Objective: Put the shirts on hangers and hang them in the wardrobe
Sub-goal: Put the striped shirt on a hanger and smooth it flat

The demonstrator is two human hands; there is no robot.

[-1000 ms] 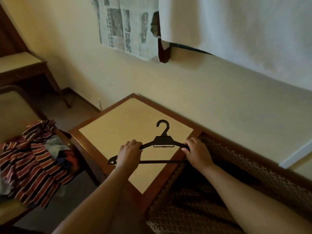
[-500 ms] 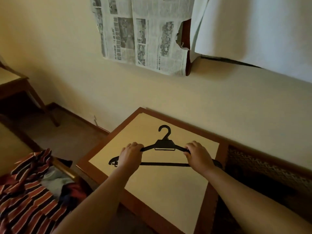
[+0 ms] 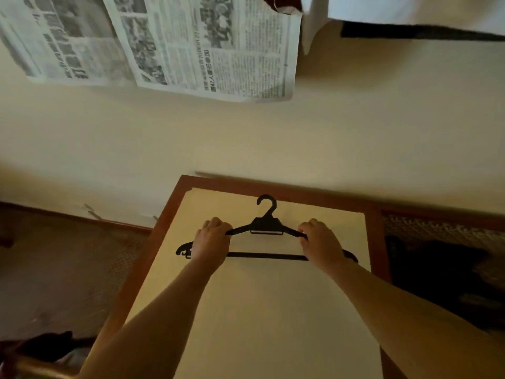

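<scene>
Over the tabletop [image 3: 273, 310], near its far edge, the left hand [image 3: 211, 240] and right hand [image 3: 321, 242] each have fingers curled around a shoulder of the black hanger [image 3: 266, 224], hook pointing away.

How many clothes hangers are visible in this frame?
1. A black hanger is gripped by the left hand and right hand over the table. Others may lie out of view.

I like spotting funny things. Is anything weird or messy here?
Yes: sheets of newspaper hang on the wall, overlapping crookedly, the top edge torn. The black hanger, held by both hands, looks fine.
</scene>
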